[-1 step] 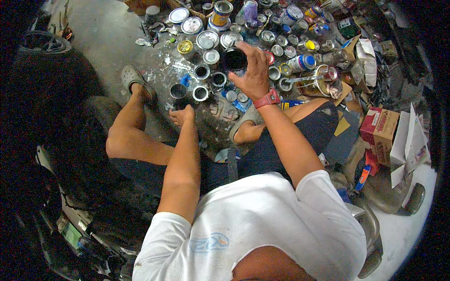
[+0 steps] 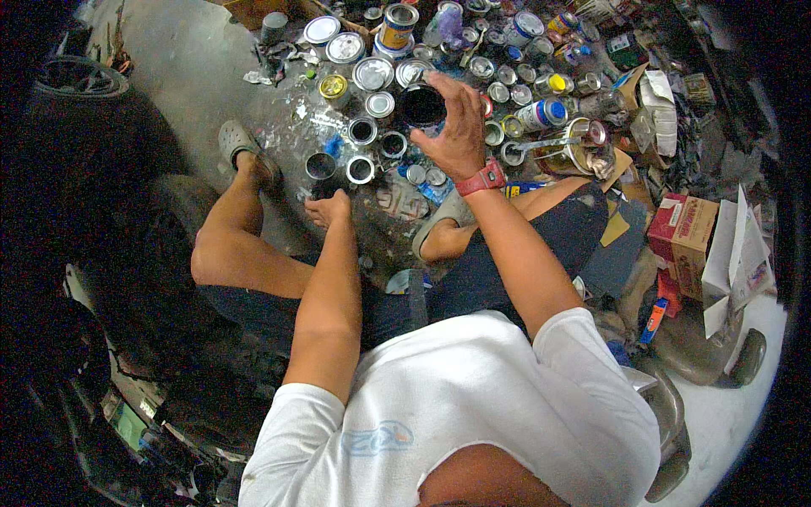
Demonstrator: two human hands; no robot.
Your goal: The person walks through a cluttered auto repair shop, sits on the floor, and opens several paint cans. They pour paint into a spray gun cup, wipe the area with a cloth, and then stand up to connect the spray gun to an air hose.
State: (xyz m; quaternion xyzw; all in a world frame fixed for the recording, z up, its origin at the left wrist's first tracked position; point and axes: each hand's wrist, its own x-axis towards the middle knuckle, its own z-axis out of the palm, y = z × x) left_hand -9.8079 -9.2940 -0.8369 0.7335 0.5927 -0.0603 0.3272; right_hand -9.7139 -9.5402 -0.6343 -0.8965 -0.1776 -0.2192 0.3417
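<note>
Seemingly, dark can [image 2: 420,106] in right hand [image 2: 460,139]

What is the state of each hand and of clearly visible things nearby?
Left bare hand: curled, grip unclear
Right bare hand: partly spread, grip unclear
Wide round dark can: open
Lowest white-rimmed round cup: open, dark inside
White cylindrical can with blue lid: closed
Red plastic wristwatch: worn
Grey plastic left clog: worn

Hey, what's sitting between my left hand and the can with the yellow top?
In the head view: an open can, then, farther off, a small blue scrap.
</note>
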